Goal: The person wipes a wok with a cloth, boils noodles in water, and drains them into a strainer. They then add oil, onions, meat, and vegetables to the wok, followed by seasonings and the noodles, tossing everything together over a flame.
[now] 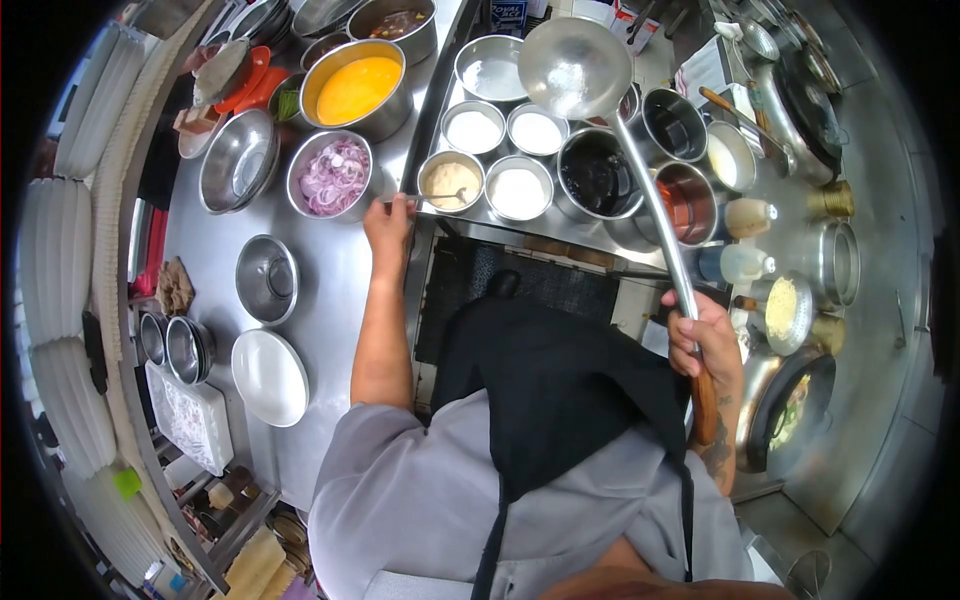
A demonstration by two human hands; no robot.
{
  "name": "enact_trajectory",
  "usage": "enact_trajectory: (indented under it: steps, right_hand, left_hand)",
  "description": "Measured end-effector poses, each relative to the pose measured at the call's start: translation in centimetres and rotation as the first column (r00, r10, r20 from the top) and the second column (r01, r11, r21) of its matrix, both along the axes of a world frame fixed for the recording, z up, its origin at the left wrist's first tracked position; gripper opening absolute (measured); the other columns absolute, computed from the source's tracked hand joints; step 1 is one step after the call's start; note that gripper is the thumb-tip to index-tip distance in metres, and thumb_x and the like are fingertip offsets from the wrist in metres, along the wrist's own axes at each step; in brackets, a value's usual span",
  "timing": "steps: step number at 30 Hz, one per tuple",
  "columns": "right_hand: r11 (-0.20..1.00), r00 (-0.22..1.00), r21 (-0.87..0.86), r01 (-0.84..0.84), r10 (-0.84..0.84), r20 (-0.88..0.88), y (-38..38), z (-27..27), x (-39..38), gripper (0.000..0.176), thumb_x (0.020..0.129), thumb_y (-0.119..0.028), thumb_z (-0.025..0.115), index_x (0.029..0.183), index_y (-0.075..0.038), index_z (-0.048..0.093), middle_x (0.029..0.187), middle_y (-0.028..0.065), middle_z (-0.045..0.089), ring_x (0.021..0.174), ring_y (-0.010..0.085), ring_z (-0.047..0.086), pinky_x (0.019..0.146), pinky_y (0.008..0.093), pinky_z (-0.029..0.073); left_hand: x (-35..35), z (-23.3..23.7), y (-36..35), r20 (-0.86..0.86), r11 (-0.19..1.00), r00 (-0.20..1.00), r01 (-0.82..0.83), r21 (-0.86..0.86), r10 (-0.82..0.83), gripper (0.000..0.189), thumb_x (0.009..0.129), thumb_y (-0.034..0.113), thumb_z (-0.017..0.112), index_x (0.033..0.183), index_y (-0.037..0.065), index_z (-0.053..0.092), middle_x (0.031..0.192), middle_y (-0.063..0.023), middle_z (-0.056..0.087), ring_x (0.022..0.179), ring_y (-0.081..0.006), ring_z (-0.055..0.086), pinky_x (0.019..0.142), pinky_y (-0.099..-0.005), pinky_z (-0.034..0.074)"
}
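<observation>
My left hand (pixel 388 230) is closed on the handle of a small metal spoon (pixel 432 197). The spoon's tip sits in a round metal tub holding a pale beige seasoning (pixel 446 178). Beside that hand, a metal pot of sliced red onion (pixel 335 178) stands on the steel counter. My right hand (pixel 706 345) grips a long-handled ladle (pixel 650 190) with a wooden end. Its wide bowl is raised above the tubs at the back, with a whitish patch inside that may be contents or glare.
Tubs of white powder (pixel 520 192) and a pot of dark liquid (pixel 600 180) stand close together ahead. A pot of yellow liquid (pixel 357 90) is at the back left. Food sits in a wok (pixel 790 415) at right. A white plate (pixel 270 377) lies left.
</observation>
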State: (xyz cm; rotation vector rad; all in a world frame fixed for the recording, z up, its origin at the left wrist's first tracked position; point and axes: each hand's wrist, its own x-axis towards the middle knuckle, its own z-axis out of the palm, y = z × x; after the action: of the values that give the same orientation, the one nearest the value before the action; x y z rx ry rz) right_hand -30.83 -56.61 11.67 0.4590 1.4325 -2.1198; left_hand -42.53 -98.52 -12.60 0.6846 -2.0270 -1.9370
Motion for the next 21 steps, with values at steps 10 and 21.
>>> enact_trajectory:
  steps: [10,21]
  right_hand:
    - [0.984,0.971,0.025,-0.178,0.172,0.166,-0.2,-3.3,-0.1,0.027,0.085,-0.004,0.054,0.112,0.002,0.052,0.063,0.0031,0.045,0.040,0.0093,0.042,0.037,0.0212,0.035]
    - [0.990,0.973,-0.108,-0.091,0.112,0.204,0.7,-3.4,0.3,0.028,0.087,-0.005,0.053,0.114,0.001,0.052,0.063,0.0018,0.045,0.037,0.0086,0.042,0.036,0.0228,0.033]
  left_hand:
    - [0.7,7.5,1.3,-0.075,0.969,0.992,-0.084,0.232,0.104,0.016,0.092,0.013,0.058,0.093,-0.003,0.060,0.079,-0.0101,0.066,0.073,-0.0149,0.063,0.069,-0.0277,0.052]
    - [0.9,9.9,7.7,-0.243,0.803,0.951,0.009,-0.596,-0.191,0.017,0.090,0.012,0.058,0.090,-0.005,0.063,0.081,-0.0205,0.066,0.076,-0.0329,0.066,0.066,-0.0382,0.050]
